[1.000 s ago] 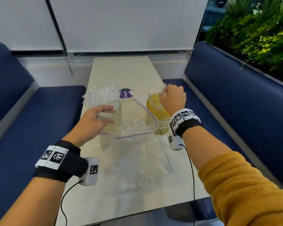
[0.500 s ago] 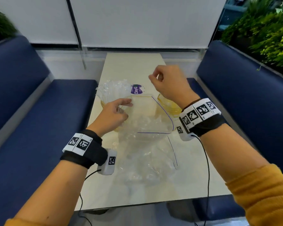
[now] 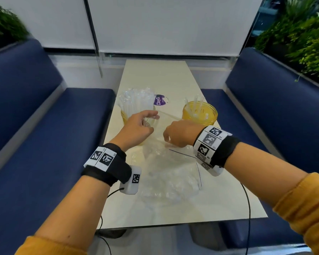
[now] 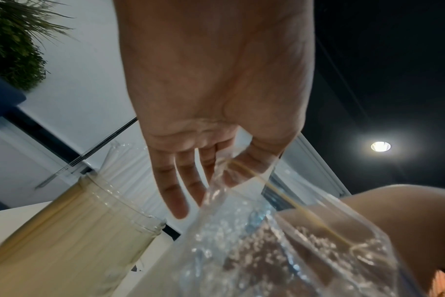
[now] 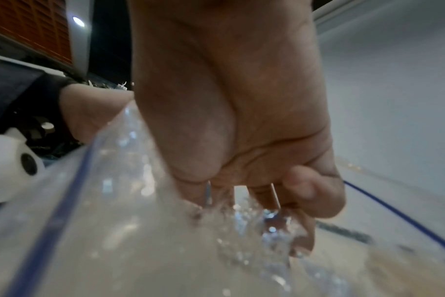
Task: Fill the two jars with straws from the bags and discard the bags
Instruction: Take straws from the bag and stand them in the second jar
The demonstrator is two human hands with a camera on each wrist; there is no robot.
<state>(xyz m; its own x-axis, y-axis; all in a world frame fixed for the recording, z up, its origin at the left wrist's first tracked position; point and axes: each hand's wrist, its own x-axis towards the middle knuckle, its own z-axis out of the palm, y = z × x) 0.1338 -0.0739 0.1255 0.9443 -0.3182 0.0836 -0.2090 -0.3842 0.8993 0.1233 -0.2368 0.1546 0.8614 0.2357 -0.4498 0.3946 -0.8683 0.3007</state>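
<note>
Two yellow-tinted jars stand on the pale table (image 3: 155,74). The left jar (image 3: 125,116) (image 4: 71,225) is packed with clear wrapped straws (image 3: 134,102). Only a few straws (image 3: 195,100) stand in the right jar (image 3: 199,115). A clear zip bag (image 3: 169,173) (image 4: 267,251) (image 5: 109,221) lies in front of the jars. My left hand (image 3: 152,118) (image 4: 224,166) pinches its open rim between thumb and forefinger. My right hand (image 3: 167,138) (image 5: 280,211) is inside the bag, fingers curled on shiny wrapped straws (image 5: 262,225).
A purple ClayG label (image 3: 159,100) lies between the jars. Blue bench seats (image 3: 53,126) flank the table on both sides, with plants (image 3: 302,43) behind the right backrest. A white blind (image 3: 164,24) hangs at the table's far end. Wrist cables trail over the near edge.
My right hand has left the right jar, lifted over the table, and come down into the bag. My left hand has kept hold of the bag's rim.
</note>
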